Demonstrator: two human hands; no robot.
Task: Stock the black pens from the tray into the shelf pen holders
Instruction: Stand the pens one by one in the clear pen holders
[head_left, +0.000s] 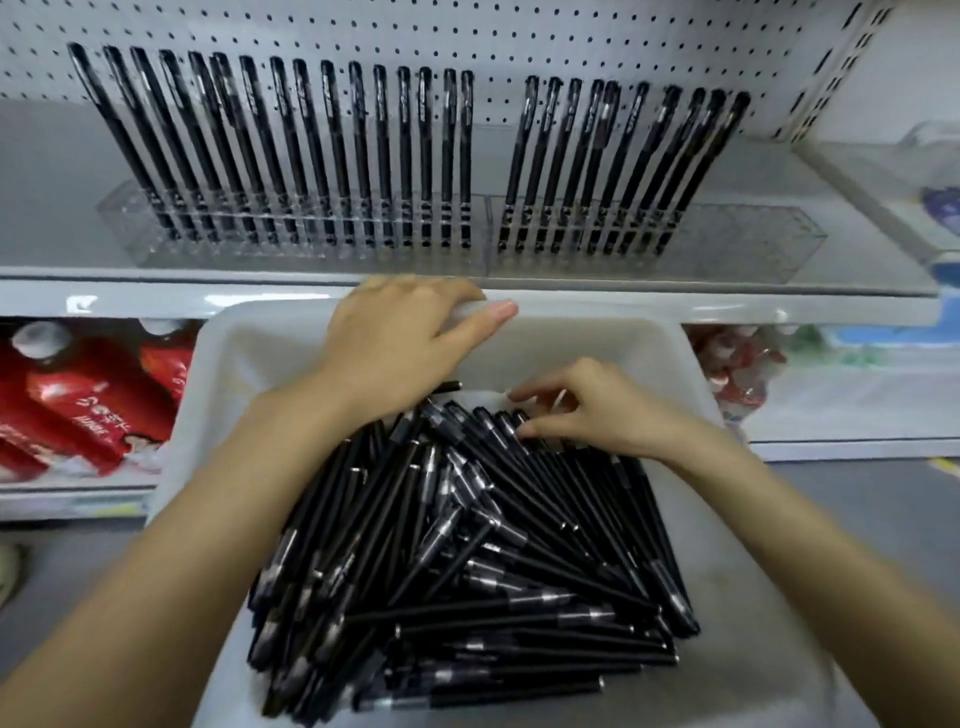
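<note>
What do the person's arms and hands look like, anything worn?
Both are bare. The left hand and right hand have no gloves, rings or visible markings. The left forearm and right forearm show no sleeves, watch or bands up to the frame edge. Nails look short and unpainted where visible.

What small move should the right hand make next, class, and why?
Probably close the right hand's fingers on one pen from the pile of black pens. The fingers are spread at the pile's far end, pinching nothing yet. The left hand holds the tray by its far rim, and the right pen holder shows empty space at its right end.
</note>
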